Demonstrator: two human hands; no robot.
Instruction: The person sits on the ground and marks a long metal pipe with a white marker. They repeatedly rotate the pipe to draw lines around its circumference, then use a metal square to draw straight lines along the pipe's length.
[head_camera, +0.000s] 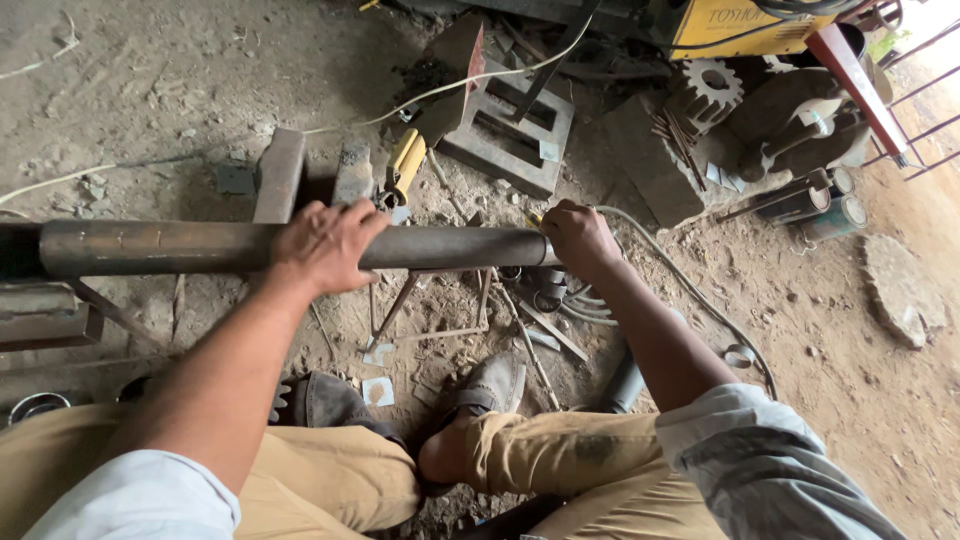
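Left hand (325, 245): spread flat, fingers draped over the pipe (200, 246).
Right hand (577, 235): curled shut at the pipe's 3 o'clock end, pinching a small yellow tool (532, 217).
Pipe: lay level on a stand (430, 300).

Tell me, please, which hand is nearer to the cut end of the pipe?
Right. The right hand sits at the pipe end; the left hand rests on top, further along.
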